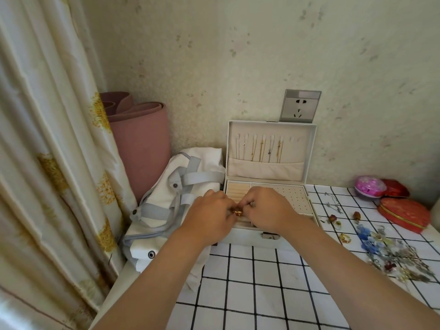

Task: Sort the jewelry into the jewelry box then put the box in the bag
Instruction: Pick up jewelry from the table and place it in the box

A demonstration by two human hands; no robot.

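Left hand (pixel 209 211) and right hand (pixel 269 208) both pinch a gold starburst piece (pixel 237 213) (tiny thing), open jewelry box (pixel 247 236) just beneath them.

**Room corner: fixtures and furnishings**

- Wall (pixel 238 48): pale greenish wallpaper with a faint, scattered leaf print.
- Socket (pixel 300 106): grey plate set low on the wall.
- Curtain (pixel 45 144): cream cloth with a yellow flower print. It hangs in deep folds down the left side and is brightly lit.
- Mat (pixel 141 141): dusty pink, rolled, standing upright in the corner between curtain and wall.
- Table (pixel 113 295): white top, with its left edge beside the curtain.
- Cloth (pixel 262 294): white with a black grid, spread over the table.
- Light: soft and even.
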